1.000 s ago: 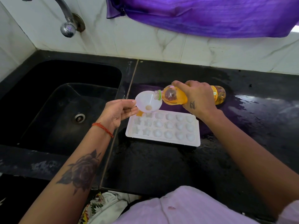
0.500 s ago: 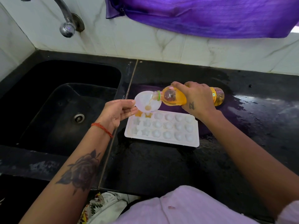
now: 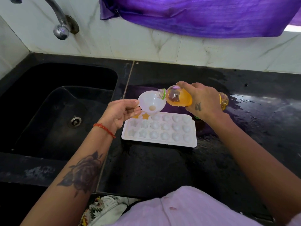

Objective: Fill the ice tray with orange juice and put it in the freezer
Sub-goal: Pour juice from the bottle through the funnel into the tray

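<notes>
White plastic ice tray (image 3: 159, 141) with star and round moulds, flat on the black stone table (image 3: 162, 168), right of the black sink (image 3: 48, 111); two far-left star moulds hold orange juice; left hand (image 3: 121, 111) pinches a white plastic funnel (image 3: 151, 101) above them; right hand (image 3: 202, 100) grips a tilted clear juice bottle (image 3: 177, 97), mouth at the funnel rim.

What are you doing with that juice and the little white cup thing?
A person is making juice ice cubes. The right hand tips an open orange juice bottle over a white funnel, held by the left hand above the ice tray on the black counter. Two star-shaped pockets in the far row look orange; the rest look unfilled.
</notes>
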The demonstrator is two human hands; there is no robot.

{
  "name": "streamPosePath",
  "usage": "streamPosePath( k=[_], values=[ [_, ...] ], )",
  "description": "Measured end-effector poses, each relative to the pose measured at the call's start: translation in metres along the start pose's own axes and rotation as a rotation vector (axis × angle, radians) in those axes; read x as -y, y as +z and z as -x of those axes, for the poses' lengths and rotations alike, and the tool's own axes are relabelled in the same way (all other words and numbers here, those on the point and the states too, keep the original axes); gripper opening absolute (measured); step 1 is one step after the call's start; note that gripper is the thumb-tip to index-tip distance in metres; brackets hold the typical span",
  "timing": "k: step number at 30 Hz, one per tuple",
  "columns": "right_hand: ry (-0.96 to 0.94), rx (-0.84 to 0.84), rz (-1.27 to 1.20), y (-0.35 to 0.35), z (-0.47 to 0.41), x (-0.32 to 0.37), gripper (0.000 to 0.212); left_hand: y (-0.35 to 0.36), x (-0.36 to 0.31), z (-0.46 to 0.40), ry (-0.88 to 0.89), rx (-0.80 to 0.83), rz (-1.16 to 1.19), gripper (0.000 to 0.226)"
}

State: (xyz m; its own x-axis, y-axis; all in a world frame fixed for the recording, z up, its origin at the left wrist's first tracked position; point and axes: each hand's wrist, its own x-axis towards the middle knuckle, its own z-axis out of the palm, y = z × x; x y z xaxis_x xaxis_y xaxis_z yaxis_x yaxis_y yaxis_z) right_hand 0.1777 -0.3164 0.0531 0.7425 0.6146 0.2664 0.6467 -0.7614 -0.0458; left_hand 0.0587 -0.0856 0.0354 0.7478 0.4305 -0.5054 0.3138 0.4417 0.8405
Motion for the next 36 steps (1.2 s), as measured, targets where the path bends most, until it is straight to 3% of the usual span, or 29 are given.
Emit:
streamPosePath(
  k=[18,36],
  values=[
    [-0.017,0.020,0.112,0.006,0.008,-0.011,0.069,0.011,0.006,0.002,-0.028,0.002,-0.053,0.004],
    [0.082,-0.011,-0.056,-0.009,0.017,-0.015,0.070,0.017,0.002,0.003,-0.013,0.028,-0.018,0.004]
  ],
)
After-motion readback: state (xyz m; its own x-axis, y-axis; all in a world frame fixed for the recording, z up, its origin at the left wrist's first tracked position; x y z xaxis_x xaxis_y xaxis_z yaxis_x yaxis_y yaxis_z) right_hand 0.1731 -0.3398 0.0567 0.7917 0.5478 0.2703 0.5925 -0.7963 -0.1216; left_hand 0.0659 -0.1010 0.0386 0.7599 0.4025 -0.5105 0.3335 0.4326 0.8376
